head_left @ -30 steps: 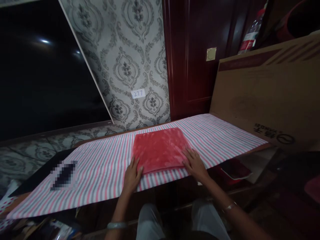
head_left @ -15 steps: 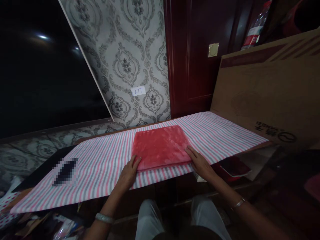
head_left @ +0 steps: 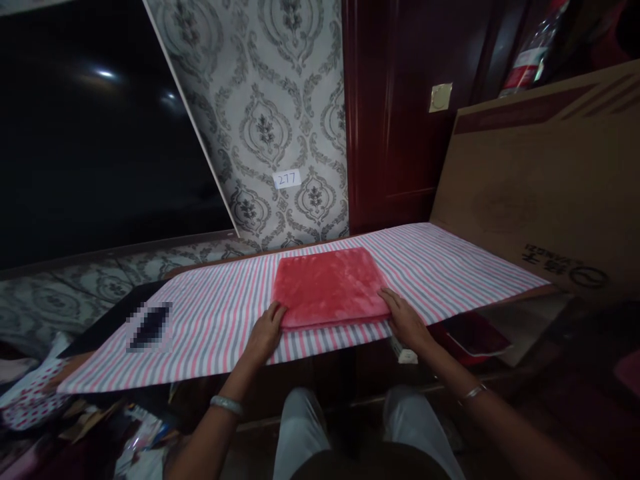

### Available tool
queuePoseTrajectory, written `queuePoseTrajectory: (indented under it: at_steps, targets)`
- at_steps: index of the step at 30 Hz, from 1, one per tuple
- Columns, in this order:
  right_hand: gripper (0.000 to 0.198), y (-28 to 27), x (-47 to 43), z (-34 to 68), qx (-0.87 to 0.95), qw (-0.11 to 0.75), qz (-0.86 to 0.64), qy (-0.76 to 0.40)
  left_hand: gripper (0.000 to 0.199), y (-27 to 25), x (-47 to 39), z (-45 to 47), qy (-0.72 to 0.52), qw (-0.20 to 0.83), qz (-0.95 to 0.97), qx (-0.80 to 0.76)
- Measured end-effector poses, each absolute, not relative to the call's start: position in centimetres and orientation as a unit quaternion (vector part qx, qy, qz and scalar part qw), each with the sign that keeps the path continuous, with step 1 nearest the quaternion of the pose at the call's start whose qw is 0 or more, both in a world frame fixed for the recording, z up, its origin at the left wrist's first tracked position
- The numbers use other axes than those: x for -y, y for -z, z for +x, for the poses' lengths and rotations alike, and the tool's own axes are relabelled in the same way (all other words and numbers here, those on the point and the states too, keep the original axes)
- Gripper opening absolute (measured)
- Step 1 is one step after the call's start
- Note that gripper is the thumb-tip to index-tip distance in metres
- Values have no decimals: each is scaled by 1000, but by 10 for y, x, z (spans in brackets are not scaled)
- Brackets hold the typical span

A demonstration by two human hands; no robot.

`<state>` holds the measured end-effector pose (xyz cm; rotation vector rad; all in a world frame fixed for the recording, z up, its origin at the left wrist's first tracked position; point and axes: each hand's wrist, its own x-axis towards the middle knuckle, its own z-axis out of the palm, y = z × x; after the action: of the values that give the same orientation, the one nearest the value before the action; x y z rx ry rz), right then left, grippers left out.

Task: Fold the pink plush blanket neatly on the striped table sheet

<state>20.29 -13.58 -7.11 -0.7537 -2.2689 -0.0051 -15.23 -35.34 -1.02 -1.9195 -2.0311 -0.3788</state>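
Observation:
A folded red plush cloth lies flat on the striped tablecloth, its layered front edge toward me. My left hand is closed on its left front corner, fingertips on top. At the right front corner my right hand grips the cloth's side, fingers over the upper face; its thumb is hidden. Both hands rest at about the same height, one on each side of the cloth.
A blurred-out dark object lies on the tablecloth's left part. A large cardboard box stands at the right, with a plastic bottle behind it. A big black screen is at the left. Clutter fills the space below left.
My view has shifted slightly, so the scene sits further right. The left hand's fingers have drawn in closer around the cloth's corner. The red cloth stays folded in place.

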Motion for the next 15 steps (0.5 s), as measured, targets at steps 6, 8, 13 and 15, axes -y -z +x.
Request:
queuePoseTrajectory:
  at_steps: [6, 8, 13, 15]
  targets:
    - [77, 59, 136, 204, 887, 360, -289, 2, 58, -2, 350, -143, 136, 150, -651, 732]
    - [73, 46, 136, 204, 886, 365, -286, -8, 57, -12, 350, -144, 167, 150, -653, 724]
    - [63, -11, 130, 205, 851, 435, -287, -65, 54, -70, 348, -151, 269, 150, -630, 713]
    - [58, -41, 126, 206, 824, 477, -295, -82, 50, -104, 347, -152, 313, 156, -613, 708]
